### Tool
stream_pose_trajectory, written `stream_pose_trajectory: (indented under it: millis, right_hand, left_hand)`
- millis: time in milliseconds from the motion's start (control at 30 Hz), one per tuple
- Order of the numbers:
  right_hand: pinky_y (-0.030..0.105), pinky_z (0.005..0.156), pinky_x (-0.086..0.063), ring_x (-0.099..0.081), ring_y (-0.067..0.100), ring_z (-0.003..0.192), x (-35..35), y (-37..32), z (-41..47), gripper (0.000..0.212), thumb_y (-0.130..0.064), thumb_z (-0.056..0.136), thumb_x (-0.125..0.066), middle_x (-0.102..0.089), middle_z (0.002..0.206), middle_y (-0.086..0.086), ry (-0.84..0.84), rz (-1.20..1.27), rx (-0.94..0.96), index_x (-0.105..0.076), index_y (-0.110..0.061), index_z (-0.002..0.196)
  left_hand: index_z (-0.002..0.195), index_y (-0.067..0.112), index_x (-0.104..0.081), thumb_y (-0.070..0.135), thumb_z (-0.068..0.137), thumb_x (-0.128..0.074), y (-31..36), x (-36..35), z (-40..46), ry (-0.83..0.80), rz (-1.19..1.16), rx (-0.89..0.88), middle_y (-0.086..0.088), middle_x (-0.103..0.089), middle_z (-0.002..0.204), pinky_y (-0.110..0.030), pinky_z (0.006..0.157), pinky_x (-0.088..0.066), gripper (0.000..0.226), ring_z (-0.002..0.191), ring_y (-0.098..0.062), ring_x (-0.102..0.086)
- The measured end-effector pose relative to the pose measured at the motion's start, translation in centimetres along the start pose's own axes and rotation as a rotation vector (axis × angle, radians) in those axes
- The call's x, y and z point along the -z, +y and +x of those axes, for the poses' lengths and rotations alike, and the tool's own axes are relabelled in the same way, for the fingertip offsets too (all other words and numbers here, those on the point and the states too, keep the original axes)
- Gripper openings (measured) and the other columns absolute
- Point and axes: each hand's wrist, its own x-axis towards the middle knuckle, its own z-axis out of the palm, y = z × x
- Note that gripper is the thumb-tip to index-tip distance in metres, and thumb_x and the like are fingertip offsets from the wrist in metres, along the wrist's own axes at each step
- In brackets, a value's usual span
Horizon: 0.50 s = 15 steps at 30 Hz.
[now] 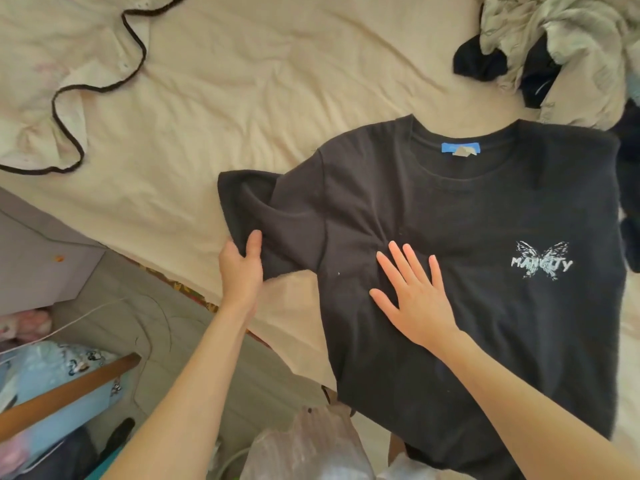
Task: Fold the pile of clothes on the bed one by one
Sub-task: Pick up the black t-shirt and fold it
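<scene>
A black T-shirt (pixel 485 220) with a white butterfly print and a blue neck label lies front up on the cream bed sheet (pixel 259 91). Its right side is folded under. My left hand (pixel 242 268) grips the hem of the shirt's left sleeve (pixel 256 209), thumb on top. My right hand (pixel 412 292) lies flat on the shirt's chest with fingers spread, pressing it down. The pile of unfolded clothes (pixel 561 43), pale and black pieces, sits at the bed's far right corner.
A cream garment with dark brown piping (pixel 69 98) lies spread at the far left of the bed. Below the bed edge at the left are a wooden bar (pixel 69 389), blue bags and floor clutter. A clear plastic bag (pixel 311 445) stands at the bottom middle.
</scene>
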Motion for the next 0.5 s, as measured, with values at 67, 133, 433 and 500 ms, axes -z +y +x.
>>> stream_pose_trajectory:
  millis: [67, 133, 433, 500]
  right_hand:
    - [0.043, 0.115, 0.012, 0.018, 0.012, 0.142, 0.2, -0.2, 0.0, 0.083, -0.069, 0.078, 0.012, 0.006, 0.159, -0.007, -0.010, -0.007, -0.011, -0.001, -0.033, 0.151]
    - [0.043, 0.115, 0.012, 0.015, 0.013, 0.143, 0.4, -0.5, 0.0, 0.084, -0.069, 0.077, 0.012, 0.007, 0.159, -0.007, -0.012, -0.003, -0.024, -0.002, -0.033, 0.151]
    - [0.051, 0.118, 0.000, -0.009, 0.019, 0.147, 2.3, -3.1, 0.2, 0.075, -0.065, 0.086, -0.018, -0.021, 0.157, -0.001, 0.118, 0.250, -0.133, -0.033, -0.022, 0.145]
    - [0.055, 0.116, -0.008, -0.020, 0.025, 0.144, 2.7, -4.5, 0.0, 0.065, -0.054, 0.091, -0.042, -0.029, 0.154, 0.006, 0.258, 0.181, -0.034, -0.038, -0.016, 0.142]
  left_hand:
    - [0.124, 0.010, -0.050, 0.031, 0.096, -0.050, -0.6, 0.9, -0.8, 0.138, 0.104, -0.187, 0.008, -0.055, 0.109, -0.005, 0.081, -0.040, 0.035, 0.099, -0.002, -0.051]
    - [0.119, 0.010, -0.052, 0.033, 0.096, -0.050, -1.7, 1.8, -1.6, 0.202, 0.160, -0.214, 0.011, -0.053, 0.102, -0.004, 0.077, -0.038, 0.033, 0.094, -0.001, -0.049]
    - [0.124, 0.015, -0.052, 0.046, 0.093, -0.049, -0.7, 5.3, 2.3, 0.042, -0.193, 0.191, -0.004, -0.064, 0.116, -0.032, 0.078, -0.056, 0.044, 0.100, -0.019, -0.065]
    - [0.121, 0.015, -0.054, 0.042, 0.092, -0.055, 0.9, 5.4, 3.8, 0.015, -0.174, 0.091, -0.004, -0.063, 0.117, -0.031, 0.081, -0.055, 0.040, 0.104, -0.018, -0.063]
